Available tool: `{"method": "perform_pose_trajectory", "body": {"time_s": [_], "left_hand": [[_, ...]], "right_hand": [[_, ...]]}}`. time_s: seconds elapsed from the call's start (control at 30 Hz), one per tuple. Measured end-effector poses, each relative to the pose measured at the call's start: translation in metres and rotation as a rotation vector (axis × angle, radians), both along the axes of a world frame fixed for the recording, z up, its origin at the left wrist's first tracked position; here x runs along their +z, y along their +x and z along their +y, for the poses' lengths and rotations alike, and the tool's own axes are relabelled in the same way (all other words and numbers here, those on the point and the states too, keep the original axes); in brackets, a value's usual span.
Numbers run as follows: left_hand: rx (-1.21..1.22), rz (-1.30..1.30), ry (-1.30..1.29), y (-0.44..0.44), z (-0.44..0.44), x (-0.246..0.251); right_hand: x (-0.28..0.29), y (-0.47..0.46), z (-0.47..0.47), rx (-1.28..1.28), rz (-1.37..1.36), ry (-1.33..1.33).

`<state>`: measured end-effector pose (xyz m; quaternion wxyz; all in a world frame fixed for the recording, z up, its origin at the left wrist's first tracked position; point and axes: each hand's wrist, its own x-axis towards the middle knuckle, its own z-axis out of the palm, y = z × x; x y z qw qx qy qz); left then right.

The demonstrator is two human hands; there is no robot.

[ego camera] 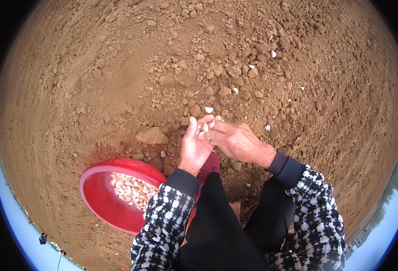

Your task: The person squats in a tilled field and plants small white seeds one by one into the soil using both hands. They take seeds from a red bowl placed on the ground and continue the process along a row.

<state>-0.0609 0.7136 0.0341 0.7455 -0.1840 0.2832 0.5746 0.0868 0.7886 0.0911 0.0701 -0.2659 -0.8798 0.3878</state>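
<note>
Palm up, my left hand holds several garlic cloves in its curled fingers. My right hand reaches over from the right, its fingertips bent down among those cloves; whether it pinches one is hidden. Just beyond my fingers, a white garlic clove lies on the soil. Farther out, more cloves rest among the clods, such as one clove and another. Left of my left forearm, a red plastic basin stands tilted, with many peeled-looking cloves in it, partly covered by my sleeve.
Dry brown soil with loose clods spreads all round. A larger stone or clod lies above the basin. Below my hands are a dark red shoe and my black trouser legs. Small distant figures appear at the lower left rim.
</note>
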Motion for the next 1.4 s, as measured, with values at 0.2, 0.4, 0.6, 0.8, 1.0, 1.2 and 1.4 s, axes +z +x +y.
{"method": "perform_pose_trajectory", "body": {"time_s": [0.2,0.4,0.6,0.8,1.0,1.2,1.4], "left_hand": [[-0.162,0.086,-0.007,0.011,-0.01,-0.001],[-0.172,0.053,-0.062,0.011,-0.015,-0.014],[-0.144,0.041,-0.086,0.009,-0.02,-0.018],[-0.156,0.014,-0.129,0.011,-0.03,-0.019],[-0.12,0.001,-0.146,0.006,-0.026,-0.021],[-0.087,0.008,-0.067,-0.003,-0.003,-0.013],[-0.067,0.045,0.013,-0.002,0.015,-0.004]], "right_hand": [[0.002,-0.014,-0.019,0.157,-0.325,0.212],[-0.003,0.043,0.034,-0.085,-0.164,-0.067],[-0.031,0.141,0.177,-1.126,0.06,-0.27],[-0.083,0.173,0.266,-1.165,-0.105,0.033],[-0.115,0.176,0.302,-1.022,-0.416,0.342],[-0.12,0.176,0.306,-0.977,-0.388,0.379],[-0.071,0.111,0.185,-1.068,0.257,0.004]]}}
